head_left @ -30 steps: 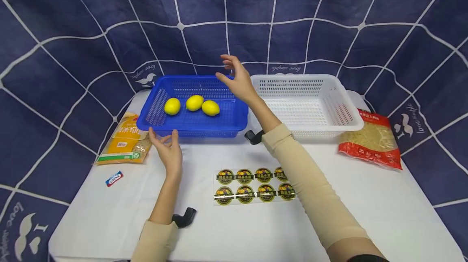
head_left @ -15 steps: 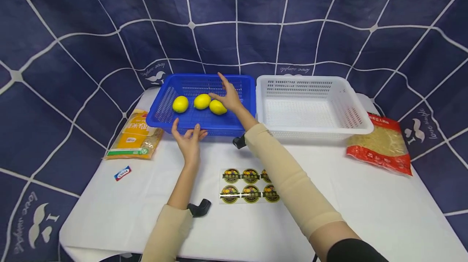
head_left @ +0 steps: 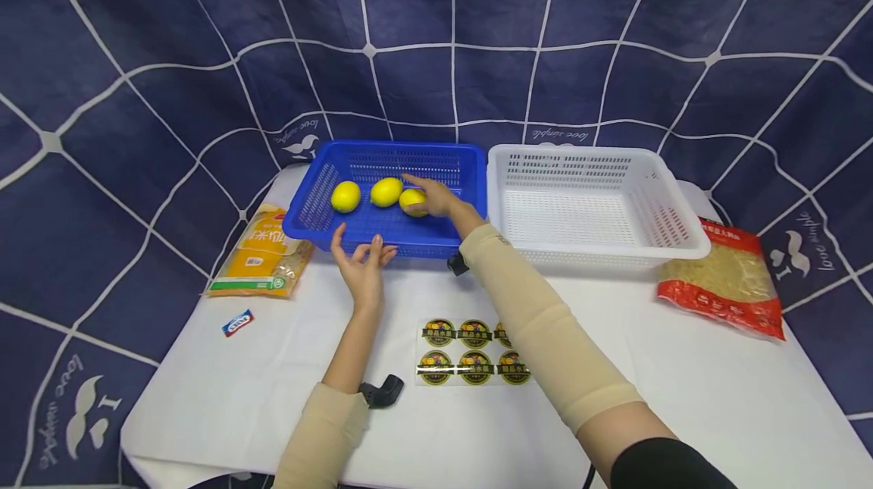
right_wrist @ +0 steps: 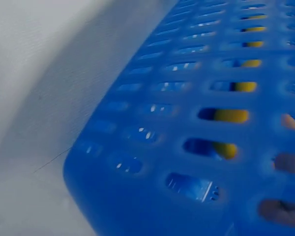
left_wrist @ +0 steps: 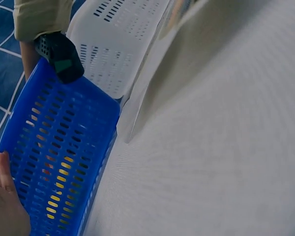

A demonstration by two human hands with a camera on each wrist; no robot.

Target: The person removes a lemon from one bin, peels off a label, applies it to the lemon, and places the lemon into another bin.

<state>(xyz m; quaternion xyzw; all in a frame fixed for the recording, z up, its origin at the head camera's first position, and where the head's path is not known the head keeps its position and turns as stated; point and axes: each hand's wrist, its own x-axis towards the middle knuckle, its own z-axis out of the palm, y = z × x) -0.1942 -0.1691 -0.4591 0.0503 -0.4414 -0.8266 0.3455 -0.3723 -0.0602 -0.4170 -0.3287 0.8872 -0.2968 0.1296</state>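
Three yellow lemons lie in the blue basket: one left, one middle, one right. My right hand reaches in from the right and grips the right lemon, one finger stretched behind it and partly covering it. In the right wrist view, parts of lemon and fingers show through the slots of the basket wall. At the basket's front rim, my left hand holds the edge. The left wrist view shows that hand at the rim, with a finger against the outer wall.
A white basket stands beside the blue one. A sheet of round stickers lies in front, partly under the right forearm. An orange bag and small wrapped packet lie left; a red bag lies right.
My right hand has come down from above the blue basket onto the right lemon. My left hand has moved right along the basket's front and come to its rim. The head view has shifted slightly.
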